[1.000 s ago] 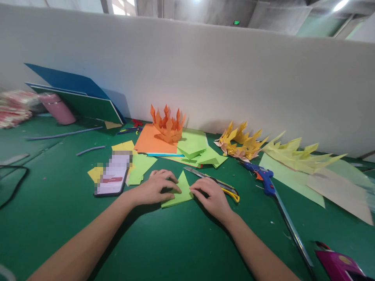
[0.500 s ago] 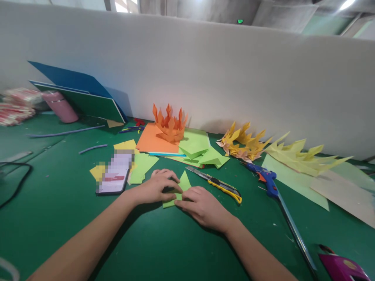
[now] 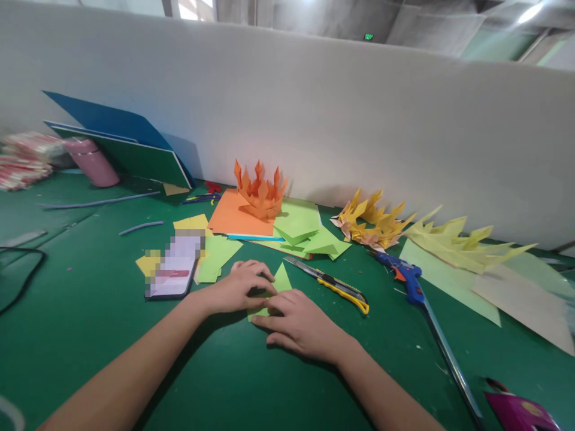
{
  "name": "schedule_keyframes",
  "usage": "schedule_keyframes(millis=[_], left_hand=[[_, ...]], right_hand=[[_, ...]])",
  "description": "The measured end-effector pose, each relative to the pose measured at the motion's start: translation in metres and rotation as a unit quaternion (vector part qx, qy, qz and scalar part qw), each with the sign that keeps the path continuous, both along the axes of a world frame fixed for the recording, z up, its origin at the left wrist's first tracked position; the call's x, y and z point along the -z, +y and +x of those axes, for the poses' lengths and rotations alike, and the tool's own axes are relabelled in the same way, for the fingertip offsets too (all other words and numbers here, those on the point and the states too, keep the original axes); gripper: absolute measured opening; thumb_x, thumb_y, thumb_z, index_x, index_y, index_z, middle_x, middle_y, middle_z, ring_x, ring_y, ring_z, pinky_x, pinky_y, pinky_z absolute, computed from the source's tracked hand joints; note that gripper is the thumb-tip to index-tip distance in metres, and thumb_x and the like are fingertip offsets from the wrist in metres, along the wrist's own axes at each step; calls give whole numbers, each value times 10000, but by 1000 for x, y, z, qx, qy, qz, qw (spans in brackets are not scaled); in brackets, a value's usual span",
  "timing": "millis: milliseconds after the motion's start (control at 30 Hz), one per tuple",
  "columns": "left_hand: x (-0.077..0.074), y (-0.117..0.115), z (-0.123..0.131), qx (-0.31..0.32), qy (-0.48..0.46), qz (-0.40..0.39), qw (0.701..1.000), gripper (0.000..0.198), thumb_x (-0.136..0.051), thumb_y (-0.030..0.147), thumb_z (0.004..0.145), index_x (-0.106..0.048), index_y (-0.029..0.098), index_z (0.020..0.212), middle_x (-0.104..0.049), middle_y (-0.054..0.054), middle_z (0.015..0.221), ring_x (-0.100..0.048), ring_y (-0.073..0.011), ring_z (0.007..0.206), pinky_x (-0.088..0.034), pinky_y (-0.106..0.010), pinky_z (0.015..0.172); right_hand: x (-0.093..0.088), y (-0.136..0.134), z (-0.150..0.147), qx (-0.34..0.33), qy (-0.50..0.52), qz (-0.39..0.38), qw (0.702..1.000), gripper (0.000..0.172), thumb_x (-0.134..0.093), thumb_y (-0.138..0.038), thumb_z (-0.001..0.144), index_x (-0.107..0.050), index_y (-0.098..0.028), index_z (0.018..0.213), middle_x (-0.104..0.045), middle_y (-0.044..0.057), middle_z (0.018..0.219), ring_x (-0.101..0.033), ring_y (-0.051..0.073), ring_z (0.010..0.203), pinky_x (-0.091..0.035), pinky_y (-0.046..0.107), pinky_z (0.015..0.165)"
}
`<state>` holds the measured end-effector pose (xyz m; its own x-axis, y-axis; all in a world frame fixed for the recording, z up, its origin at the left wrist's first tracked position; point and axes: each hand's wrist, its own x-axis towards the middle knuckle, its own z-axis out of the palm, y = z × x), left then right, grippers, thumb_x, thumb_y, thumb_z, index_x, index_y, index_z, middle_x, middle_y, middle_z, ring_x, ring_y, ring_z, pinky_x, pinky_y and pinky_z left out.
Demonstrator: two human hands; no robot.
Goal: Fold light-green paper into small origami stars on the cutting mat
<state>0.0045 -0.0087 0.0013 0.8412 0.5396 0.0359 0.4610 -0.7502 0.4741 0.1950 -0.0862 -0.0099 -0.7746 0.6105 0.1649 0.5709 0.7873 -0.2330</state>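
A small folded piece of light green paper [image 3: 282,279] lies on the green table between my hands, its pointed tip facing away from me. My left hand [image 3: 242,288] pins its left side, fingers curled over it and thumb along its near part. Over the lower right part rests my right hand [image 3: 303,323], with its fingers stretched out to the left and the thumb apart, on the table side. Much of the paper is hidden under the fingers. Just right of it lies a yellow-handled utility knife [image 3: 344,288], blade extended.
A phone [image 3: 175,266] lies left, on yellow and green paper scraps [image 3: 219,257]. Behind, an orange paper crown [image 3: 260,197] stands on stacked sheets. To the right are a yellow paper crown [image 3: 372,218], a pale green spiky strip [image 3: 467,242], a blue glue gun [image 3: 404,272] and a magenta object [image 3: 521,410].
My right hand has slid slightly left and toward me over the green paper, its index finger now reaching the lower edge. My left hand has barely moved.
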Motion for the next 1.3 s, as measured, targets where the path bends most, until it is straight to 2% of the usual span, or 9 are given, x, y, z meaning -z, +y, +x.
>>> schedule_keyframes(millis=[133,267,467,667,933,1033,1100,1167,1300], left_hand=[[0,1,0,-4,6,-1,1000,145,-586,296,828,-670,299,946,-573,-15,1082,-461,-228,1078,-257,-400,910],[1,1,0,0,3,2,1000,150,-573,345,838,-671,290,936,-574,-18,1078,-464,-226,1071,-261,-398,909],[-3,0,1,-5,5,-2,1000,146,-610,277,809,-674,300,939,-575,-11,1067,-469,-223,1068,-259,-393,914],[-6,-2,2,-13,15,-11,1000,170,-619,272,798,-679,307,953,-573,-16,1074,-463,-233,1082,-252,-396,920],[-6,-3,-1,-1,11,-7,1000,171,-563,318,844,-668,318,980,-561,-21,1079,-464,-230,1083,-243,-401,930],[-6,-5,-1,0,7,-2,1000,206,-612,409,800,-655,309,976,-549,-25,1080,-444,-246,1098,-227,-417,950],[-5,-6,-1,-3,2,1,1000,296,-673,427,737,-625,293,997,-534,-30,1093,-424,-259,1112,-218,-424,964],[-5,-8,1,-8,-1,-2,1000,335,-689,394,719,-580,264,1007,-517,-36,1105,-416,-257,1109,-219,-425,973],[-7,-12,5,-12,-1,-26,1000,315,-648,285,722,-495,218,990,-515,-42,1063,-451,-229,1018,-283,-401,942]], right_hand=[[1,0,-3,5,-9,-5,1000,400,-359,-493,925,-525,-291,1227,-578,45,1039,-473,191,1001,-344,327,822],[0,1,-2,7,2,-2,1000,368,-374,-463,933,-552,-286,1202,-573,43,1045,-470,182,1005,-341,319,830],[1,3,10,34,61,27,997,279,-424,-338,938,-665,-199,955,-595,39,852,-495,167,817,-344,304,710],[1,6,29,81,107,66,989,359,-408,-269,929,-621,-162,659,-597,52,758,-474,166,742,-347,319,693],[-1,0,55,172,101,105,974,382,-415,-231,914,-623,-170,600,-597,51,702,-487,173,735,-359,329,677],[6,-4,63,237,129,147,952,322,-416,-242,918,-661,-170,723,-640,77,818,-529,195,805,-401,347,725],[13,-3,67,293,127,161,934,258,-432,-289,915,-653,-171,976,-638,109,996,-542,235,944,-422,391,810],[19,-1,69,333,107,157,924,319,-423,-313,914,-576,-184,1163,-608,126,1124,-535,263,1023,-433,430,841],[26,3,69,344,64,105,931,385,-385,-174,898,-503,-169,1264,-639,115,1076,-572,255,923,-475,408,768]])
